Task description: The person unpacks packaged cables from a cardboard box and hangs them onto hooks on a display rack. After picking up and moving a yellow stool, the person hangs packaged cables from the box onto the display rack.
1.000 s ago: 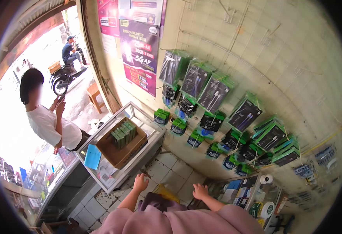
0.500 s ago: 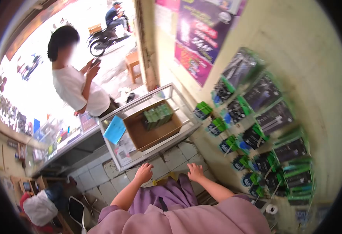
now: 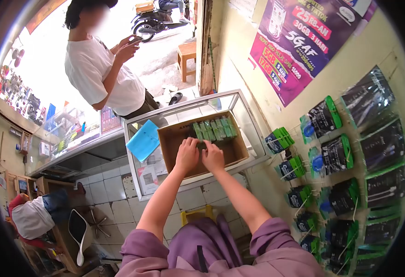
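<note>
A brown cardboard box (image 3: 177,135) stands on the glass display case (image 3: 135,182). Inside it, against the far side, several green packets (image 3: 214,129) stand in a row. My left hand (image 3: 187,155) and my right hand (image 3: 212,156) are over the box, side by side. Their curled fingers meet the near edge of the row, by a small dark green piece between them. My fingers partly hide what they grip, so I cannot make it out. A light blue folder or sheet (image 3: 143,140) lies left of the box.
A person in a white shirt (image 3: 91,69) stands beyond the case, holding a phone. Packaged accessories (image 3: 336,159) hang on the right wall beneath a purple poster (image 3: 304,44). Close before me is a yellow stool (image 3: 198,214). Another person (image 3: 38,217) is at lower left.
Both hands have moved forward from in front of my body to the packets in the box. My view has shifted closer to the case.
</note>
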`<state>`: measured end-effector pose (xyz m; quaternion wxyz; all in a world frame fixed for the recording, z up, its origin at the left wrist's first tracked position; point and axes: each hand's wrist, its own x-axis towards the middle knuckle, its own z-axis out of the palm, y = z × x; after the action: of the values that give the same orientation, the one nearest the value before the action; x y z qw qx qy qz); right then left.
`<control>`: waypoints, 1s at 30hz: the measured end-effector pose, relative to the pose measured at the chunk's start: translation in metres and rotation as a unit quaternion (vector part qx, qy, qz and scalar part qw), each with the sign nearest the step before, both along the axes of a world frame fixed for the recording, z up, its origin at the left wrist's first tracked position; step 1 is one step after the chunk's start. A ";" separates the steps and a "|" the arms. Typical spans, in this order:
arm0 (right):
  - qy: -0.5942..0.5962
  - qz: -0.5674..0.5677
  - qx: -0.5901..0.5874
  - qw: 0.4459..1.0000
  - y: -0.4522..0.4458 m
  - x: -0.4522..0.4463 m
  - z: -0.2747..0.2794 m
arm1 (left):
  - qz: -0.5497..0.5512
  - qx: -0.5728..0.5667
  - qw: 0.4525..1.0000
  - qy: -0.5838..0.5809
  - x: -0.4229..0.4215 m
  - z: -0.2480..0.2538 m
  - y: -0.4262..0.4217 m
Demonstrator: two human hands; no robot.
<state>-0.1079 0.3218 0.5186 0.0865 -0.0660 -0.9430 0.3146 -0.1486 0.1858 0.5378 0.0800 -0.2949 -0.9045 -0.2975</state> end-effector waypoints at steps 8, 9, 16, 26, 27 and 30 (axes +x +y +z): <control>0.056 -0.039 0.082 0.994 -0.033 -0.019 -0.027 | 0.003 -0.175 0.981 0.084 -0.049 -0.030 0.004; 0.062 -0.031 0.060 0.996 -0.035 -0.021 -0.030 | 0.010 -0.193 0.980 0.045 -0.050 -0.032 0.000; 0.044 0.001 -0.053 0.998 -0.046 -0.026 -0.032 | 0.053 -0.275 0.956 0.088 -0.043 -0.017 -0.026; 0.170 -0.036 -0.209 0.962 0.047 0.089 0.120 | -0.173 0.118 0.972 -0.107 0.016 0.126 0.014; 0.146 -0.050 -0.227 0.962 0.057 0.109 0.139 | -0.184 0.164 0.949 -0.196 0.029 0.143 0.026; 0.236 -0.048 -0.198 0.950 0.081 0.161 0.186 | -0.240 0.178 0.920 -0.253 0.071 0.194 0.060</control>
<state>0.0535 0.4030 0.7046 0.3073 -0.0510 -0.8101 0.4967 -0.0773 0.2460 0.7315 -0.1739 -0.3989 -0.7287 -0.5288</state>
